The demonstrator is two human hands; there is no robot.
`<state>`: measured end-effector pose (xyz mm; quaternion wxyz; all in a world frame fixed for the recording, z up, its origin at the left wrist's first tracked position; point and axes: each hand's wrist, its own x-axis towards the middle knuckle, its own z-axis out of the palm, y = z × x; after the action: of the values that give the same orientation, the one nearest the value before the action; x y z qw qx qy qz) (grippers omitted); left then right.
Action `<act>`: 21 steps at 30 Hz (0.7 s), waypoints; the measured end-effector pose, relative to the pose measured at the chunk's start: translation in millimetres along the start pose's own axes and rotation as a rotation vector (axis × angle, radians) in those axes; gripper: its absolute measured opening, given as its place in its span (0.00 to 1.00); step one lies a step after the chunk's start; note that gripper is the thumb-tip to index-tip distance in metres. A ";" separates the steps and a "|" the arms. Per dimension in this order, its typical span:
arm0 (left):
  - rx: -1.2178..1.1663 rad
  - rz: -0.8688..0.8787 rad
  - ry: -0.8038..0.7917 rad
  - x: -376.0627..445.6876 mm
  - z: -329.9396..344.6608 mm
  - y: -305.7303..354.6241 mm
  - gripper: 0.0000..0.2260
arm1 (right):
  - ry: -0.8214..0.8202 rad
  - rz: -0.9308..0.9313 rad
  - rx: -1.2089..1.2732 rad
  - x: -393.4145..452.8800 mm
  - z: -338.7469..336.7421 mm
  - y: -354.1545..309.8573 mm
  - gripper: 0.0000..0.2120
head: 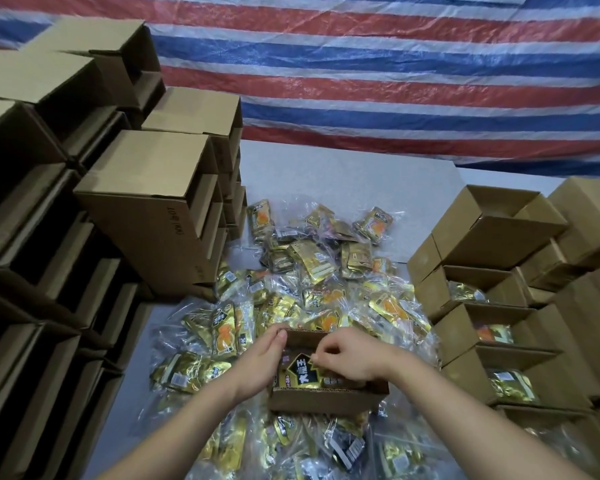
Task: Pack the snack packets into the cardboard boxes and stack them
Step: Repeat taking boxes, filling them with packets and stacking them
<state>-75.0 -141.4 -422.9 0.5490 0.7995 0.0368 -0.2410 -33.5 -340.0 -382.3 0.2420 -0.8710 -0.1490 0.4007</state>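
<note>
An open cardboard box [326, 400] sits on the pile of gold snack packets [312, 271], near the bottom centre. Inside it lies a snack packet [300, 370] with a black label. My left hand [260, 362] rests flat against the box's left wall, fingers straight. My right hand [347, 358] reaches into the box from the right, its fingers curled and pinching the packet's top edge.
Tall stacks of empty cardboard boxes [146, 206] stand on the left. A stepped stack of open boxes [492, 237] holding gold packets rises on the right. A red, white and blue striped tarp [395, 81] hangs behind the grey table [343, 181].
</note>
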 end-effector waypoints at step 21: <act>0.172 -0.137 0.066 -3.0 11.1 4.3 0.22 | 0.446 0.286 -0.163 -28.9 22.6 44.0 0.17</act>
<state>-80.1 -152.4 -421.0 0.4592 0.8467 0.0887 -0.2536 -66.4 -383.1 -400.7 0.1390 -0.9665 0.0005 0.2159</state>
